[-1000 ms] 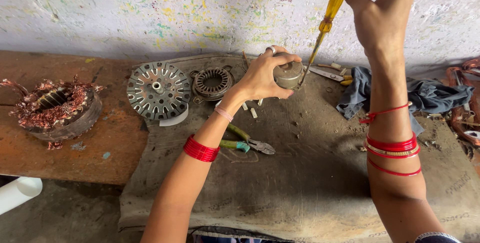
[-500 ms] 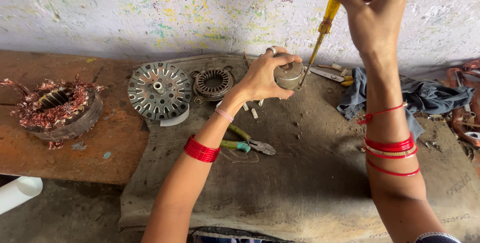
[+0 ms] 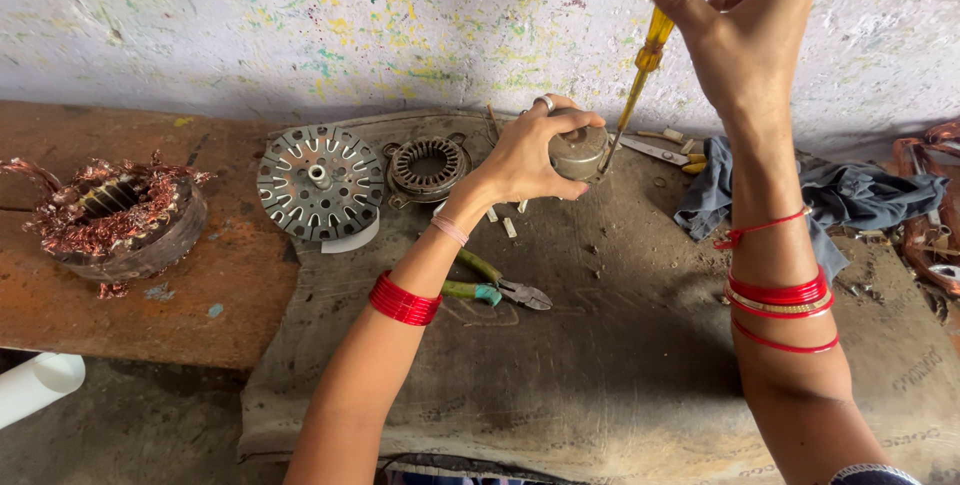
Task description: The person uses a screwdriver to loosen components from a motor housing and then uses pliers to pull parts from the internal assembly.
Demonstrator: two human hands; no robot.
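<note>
My left hand [image 3: 530,150] grips a small round grey metal part [image 3: 580,153] that rests on the dark cloth [image 3: 620,365]. My right hand [image 3: 745,30] is raised above it and holds a yellow-handled screwdriver [image 3: 655,40]. The screwdriver slants down to the left, and its tip meets the right side of the metal part. Both wrists wear red bangles.
A slotted round metal disc [image 3: 320,182] and a ringed motor piece [image 3: 428,167] lie left of my left hand. Green-handled pliers [image 3: 495,287] lie on the cloth. A copper-wound stator [image 3: 115,217] sits on the wooden bench at left. Blue cloth [image 3: 860,200] lies at right.
My right hand with the screwdriver has shifted slightly left. My left hand still holds the metal part in the same place.
</note>
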